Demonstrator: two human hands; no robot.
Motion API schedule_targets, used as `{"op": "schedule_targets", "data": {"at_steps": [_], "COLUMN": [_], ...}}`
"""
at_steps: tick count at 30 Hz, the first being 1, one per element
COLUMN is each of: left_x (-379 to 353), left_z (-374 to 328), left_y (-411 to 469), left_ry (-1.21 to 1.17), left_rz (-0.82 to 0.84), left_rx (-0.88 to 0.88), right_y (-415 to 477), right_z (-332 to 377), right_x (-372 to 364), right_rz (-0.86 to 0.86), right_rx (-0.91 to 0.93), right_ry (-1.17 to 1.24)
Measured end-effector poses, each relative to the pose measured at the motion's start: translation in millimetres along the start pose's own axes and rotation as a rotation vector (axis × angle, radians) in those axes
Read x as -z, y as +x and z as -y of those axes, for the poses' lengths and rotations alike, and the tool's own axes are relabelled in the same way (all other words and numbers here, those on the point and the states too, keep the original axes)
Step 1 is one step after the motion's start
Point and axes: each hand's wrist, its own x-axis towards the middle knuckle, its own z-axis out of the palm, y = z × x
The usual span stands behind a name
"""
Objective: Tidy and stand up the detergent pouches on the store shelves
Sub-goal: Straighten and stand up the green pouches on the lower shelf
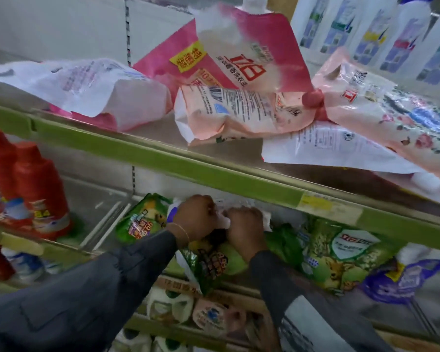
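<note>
Store shelving with green price strips [163,158] fills the view, and it's a mess. On the upper shelf [150,130] the pink pouches [239,110] are all flopped flat or leaning on each other, one tall pink one [241,54] propped up against the back. White bottles [366,34] stand in a row far right, red bottles [36,189] on the left of the lower shelf.

Both hands are down on that lower shelf, tucked just under the upper shelf's edge. The left hand [196,217] and right hand [244,228] sit close together, fingers curled shut on what looks like the white top edge of a pouch [224,221], though it's blurry, so I can't say which pouch exactly. My guess is they're pinching the top seam to pull it upright, since these soft bags slump unless you lift from the top.

Green pouches [341,252] lie tipped over to the right, another green one [140,219] stands behind the left hand, and a purple pouch [401,280] lies at the near right.
</note>
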Motion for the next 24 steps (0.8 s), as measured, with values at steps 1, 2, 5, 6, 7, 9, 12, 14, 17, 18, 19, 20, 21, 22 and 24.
{"op": "schedule_targets", "data": {"at_steps": [1, 2, 5, 6, 7, 9, 12, 14, 17, 18, 19, 20, 21, 22, 24], "left_x": [4, 8, 12, 15, 17, 24, 29, 25, 15, 15, 12, 10, 6, 3, 2], "left_z": [1, 1, 2, 1, 1, 1, 0, -3, -14, -22, -29, -36, -41, -47, -60], "left_y": [2, 4, 11, 12, 13, 14, 17, 19, 22, 19, 18, 15, 14, 11, 6], "left_ry": [0.070, 0.150, 0.105, 0.056, 0.001, -0.156, -0.331, -0.333, -0.284, -0.230, -0.181, -0.141, -0.124, -0.142, -0.182], "left_rz": [-0.085, -0.179, -0.331, -0.315, -0.270, -0.149, 0.069, 0.192, 0.335, 0.392, 0.443, 0.479, 0.497, 0.514, 0.566], "left_rx": [-0.050, -0.109, -0.154, -0.137, -0.114, -0.059, -0.021, -0.033, -0.066, -0.099, -0.145, -0.190, -0.234, -0.270, -0.307], "right_y": [-1, -3, -18, -24, -29, -40, -67, -84, -106, -113, -119, -126, -132, -138, -150], "right_z": [-2, -5, -13, -18, -23, -36, -52, -56, -59, -58, -59, -55, -55, -54, -65], "right_x": [8, 15, 34, 34, 31, 21, 16, 20, 24, 28, 29, 37, 42, 51, 56], "right_rz": [-0.022, -0.078, -0.242, -0.236, -0.226, -0.212, -0.374, -0.471, -0.430, -0.399, -0.404, -0.420, -0.457, -0.482, -0.536], "right_rx": [-0.021, -0.015, 0.111, 0.135, 0.124, 0.041, -0.002, -0.051, -0.211, -0.284, -0.332, -0.379, -0.399, -0.438, -0.541], "right_ry": [0.020, 0.045, 0.184, 0.197, 0.195, 0.222, 0.426, 0.593, 0.816, 0.888, 0.951, 1.014, 1.080, 1.155, 1.222]}}
